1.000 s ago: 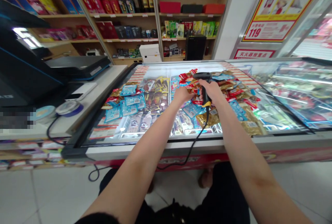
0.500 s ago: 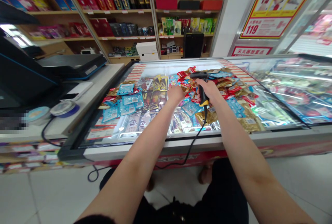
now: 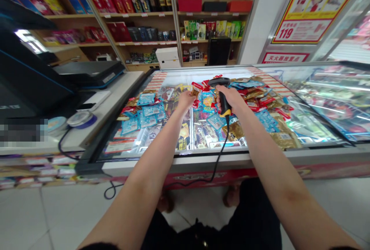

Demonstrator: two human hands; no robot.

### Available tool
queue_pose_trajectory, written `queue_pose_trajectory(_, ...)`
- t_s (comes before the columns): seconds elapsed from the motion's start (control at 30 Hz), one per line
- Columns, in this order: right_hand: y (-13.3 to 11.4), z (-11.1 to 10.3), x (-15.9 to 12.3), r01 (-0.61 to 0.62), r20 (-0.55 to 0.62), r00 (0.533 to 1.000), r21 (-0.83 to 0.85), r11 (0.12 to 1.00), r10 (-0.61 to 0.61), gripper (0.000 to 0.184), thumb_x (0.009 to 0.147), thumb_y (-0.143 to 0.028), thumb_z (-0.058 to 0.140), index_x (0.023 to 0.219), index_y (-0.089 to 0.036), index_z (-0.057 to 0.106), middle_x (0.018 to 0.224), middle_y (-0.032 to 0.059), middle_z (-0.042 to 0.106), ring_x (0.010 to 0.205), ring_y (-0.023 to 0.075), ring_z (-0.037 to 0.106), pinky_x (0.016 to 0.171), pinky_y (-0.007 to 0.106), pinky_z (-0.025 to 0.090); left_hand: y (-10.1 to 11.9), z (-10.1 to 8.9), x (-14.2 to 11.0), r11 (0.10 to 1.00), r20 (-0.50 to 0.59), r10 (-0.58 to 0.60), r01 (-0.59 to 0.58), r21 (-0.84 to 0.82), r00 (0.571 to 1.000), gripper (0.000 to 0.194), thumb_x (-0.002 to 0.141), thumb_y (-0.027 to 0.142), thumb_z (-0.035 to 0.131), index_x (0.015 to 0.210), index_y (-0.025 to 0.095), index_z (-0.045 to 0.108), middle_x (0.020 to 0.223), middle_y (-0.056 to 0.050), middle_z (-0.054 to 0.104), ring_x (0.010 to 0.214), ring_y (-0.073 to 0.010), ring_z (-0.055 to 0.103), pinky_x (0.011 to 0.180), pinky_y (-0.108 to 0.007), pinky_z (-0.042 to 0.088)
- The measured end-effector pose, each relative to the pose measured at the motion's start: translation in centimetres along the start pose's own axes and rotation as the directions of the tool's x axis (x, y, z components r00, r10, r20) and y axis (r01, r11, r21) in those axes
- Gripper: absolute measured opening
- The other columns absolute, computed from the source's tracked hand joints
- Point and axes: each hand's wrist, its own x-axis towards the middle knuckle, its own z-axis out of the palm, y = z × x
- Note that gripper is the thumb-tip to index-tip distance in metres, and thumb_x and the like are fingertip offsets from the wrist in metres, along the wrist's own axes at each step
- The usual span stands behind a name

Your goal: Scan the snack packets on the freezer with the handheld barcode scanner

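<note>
My right hand (image 3: 232,99) is wrapped round the handle of a black barcode scanner (image 3: 221,88) with a yellow band, its cable (image 3: 218,157) hanging down over the freezer's front edge. My left hand (image 3: 185,98) is closed on a small snack packet (image 3: 195,88) with a red top, held up just left of the scanner's head. Both hands hover over a heap of red, gold and blue snack packets (image 3: 260,103) lying on the glass lid of a chest freezer (image 3: 202,159).
A checkout counter (image 3: 115,99) on the left bears a black terminal (image 3: 31,84), a flat black device (image 3: 89,73) and tape rolls (image 3: 82,119). Wooden shelves (image 3: 150,14) of boxed goods and bottles stand behind. A second glass-topped freezer (image 3: 332,95) lies to the right.
My left hand has lifted a packet off the heap and moved it slightly left, next to the scanner's head. The right hand with the scanner has stayed nearly in place.
</note>
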Motion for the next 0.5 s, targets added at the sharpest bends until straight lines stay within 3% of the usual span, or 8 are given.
queue_pose_trajectory(0.13,-0.7,2.5,0.2,0.001,0.052,0.999,-0.009,1.000,-0.001,0.024,0.094,-0.035,0.061,0.078,-0.019,0.053,0.051,0.0020,0.059,0.037,0.0156,0.054,0.035,0.026,0.046,-1.2,-1.2,0.6,0.994,-0.072,0.022,-0.029,-0.109,0.997,0.014,0.065,0.018,0.071,0.078,0.014,0.069,0.074,-0.002,0.068,0.074,-0.0183,0.065,0.067,-0.025,0.045)
queue_pose_trajectory(0.3,-0.6,4.9,0.8,0.007,0.122,0.992,-0.037,0.999,-0.002,0.029,0.090,-0.041,0.067,0.075,-0.020,0.053,0.049,0.0015,0.058,0.037,0.0158,0.054,0.035,0.026,0.046,-2.3,-1.8,1.4,0.992,-0.114,0.025,-0.039,-0.121,0.993,0.025,0.065,0.023,0.074,0.088,0.013,0.073,0.089,-0.007,0.075,0.086,-0.0217,0.069,0.073,-0.027,0.050)
queue_pose_trajectory(0.5,-0.1,5.2,0.4,-0.019,0.135,0.991,-0.035,0.999,0.024,0.031,0.089,-0.041,0.068,0.073,-0.020,0.052,0.049,0.0008,0.058,0.035,0.0135,0.052,0.035,0.023,0.044,-1.8,-2.0,1.6,0.996,-0.110,0.030,-0.039,-0.082,0.994,0.028,0.067,0.020,0.070,0.094,0.014,0.074,0.095,-0.006,0.076,0.091,-0.0217,0.070,0.078,-0.027,0.051)
